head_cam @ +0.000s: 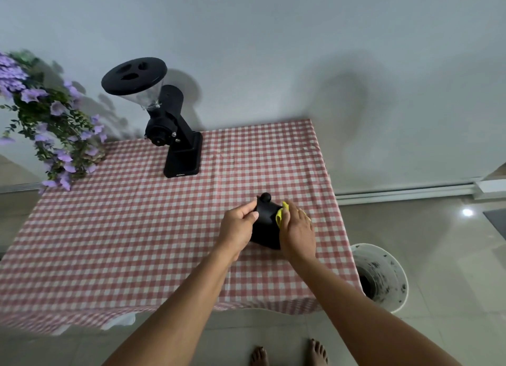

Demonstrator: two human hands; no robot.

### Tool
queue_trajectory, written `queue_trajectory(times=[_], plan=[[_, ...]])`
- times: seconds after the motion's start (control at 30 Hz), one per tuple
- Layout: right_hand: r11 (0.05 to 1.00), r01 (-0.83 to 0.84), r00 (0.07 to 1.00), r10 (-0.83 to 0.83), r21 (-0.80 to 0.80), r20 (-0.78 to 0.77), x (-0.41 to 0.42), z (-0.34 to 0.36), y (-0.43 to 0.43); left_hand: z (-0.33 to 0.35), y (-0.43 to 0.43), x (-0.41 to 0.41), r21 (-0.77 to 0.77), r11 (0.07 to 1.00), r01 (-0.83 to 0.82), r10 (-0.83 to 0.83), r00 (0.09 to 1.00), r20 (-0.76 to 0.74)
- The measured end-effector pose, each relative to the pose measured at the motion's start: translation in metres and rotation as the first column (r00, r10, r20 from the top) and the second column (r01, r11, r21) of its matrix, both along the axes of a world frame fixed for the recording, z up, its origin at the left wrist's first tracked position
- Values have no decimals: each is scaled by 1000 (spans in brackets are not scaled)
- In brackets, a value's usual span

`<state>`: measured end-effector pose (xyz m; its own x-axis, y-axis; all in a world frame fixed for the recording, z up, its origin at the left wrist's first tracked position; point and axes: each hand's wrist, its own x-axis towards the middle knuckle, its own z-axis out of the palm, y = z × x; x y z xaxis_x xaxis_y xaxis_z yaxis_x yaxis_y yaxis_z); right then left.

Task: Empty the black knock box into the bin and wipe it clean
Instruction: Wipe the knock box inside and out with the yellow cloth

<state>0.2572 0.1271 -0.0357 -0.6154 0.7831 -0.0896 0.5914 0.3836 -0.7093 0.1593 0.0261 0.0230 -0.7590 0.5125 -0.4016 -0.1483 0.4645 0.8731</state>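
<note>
I am bracing the black plastic knock box [266,224], tipped on the checked counter [137,228] near its right edge, with my left hand [237,230], fingers curled around its rim. My right hand [297,233], fingers flat together, is pressing a yellow cloth [280,214] against it. The white bin [383,276] is standing on the floor, right.

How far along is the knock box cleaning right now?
Emptying looks done: the white bin on the floor by the table shows dark grounds inside. Wiping is in hand: the left hand steadies the black knock box on the checked tablecloth while the right hand presses a yellow cloth against it. Left: finishing the wipe; the box's inside is hidden.
</note>
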Motion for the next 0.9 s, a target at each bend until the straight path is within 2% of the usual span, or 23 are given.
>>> queue_trajectory(times=[0.07, 0.17, 0.27, 0.33, 0.43, 0.5, 0.63, 0.7, 0.8, 0.87, 0.9], plan=[[998, -62, 998, 62, 15, 17, -4, 10, -9, 2, 2, 0, 4, 1000, -13, 13, 1000, -1], [955, -231, 973, 226, 185, 46, -3, 17, -41, 4, 2, -1, 8, 1000, -20, 20, 1000, 9], [919, -286, 957, 289, 271, 30, 7, 7, -40, 4, -3, -1, 20, 1000, -21, 21, 1000, 1], [950, -219, 975, 224, 224, 5, 8, -2, -23, 4, -7, 0, 25, 1000, -16, 17, 1000, -7], [1000, -25, 999, 25, 0, -22, 0, -1, -4, 3, -11, 2, 27, 1000, 5, -5, 1000, -9], [999, -38, 999, 37, -16, -12, -6, 4, -13, 4, -11, 2, 22, 1000, -11, 12, 1000, -13], [938, -255, 967, 246, 236, 65, 5, 8, -46, 5, -13, 1, 27, 999, -18, 19, 1000, -6], [916, -289, 957, 285, 278, 54, 7, 4, -43, 4, -15, 0, 46, 999, -23, 22, 1000, 12], [963, -194, 978, 204, 185, -36, -1, -4, -23, 3, -20, 1, 70, 997, -22, 21, 1000, 20], [996, -72, 996, 69, -46, -59, -9, 0, -6, 3, -24, 2, 74, 997, 6, -6, 1000, -3], [984, -23, 998, 14, -175, -56, -11, 3, 0, 3, -25, 3, 76, 997, 21, -19, 1000, -19]])
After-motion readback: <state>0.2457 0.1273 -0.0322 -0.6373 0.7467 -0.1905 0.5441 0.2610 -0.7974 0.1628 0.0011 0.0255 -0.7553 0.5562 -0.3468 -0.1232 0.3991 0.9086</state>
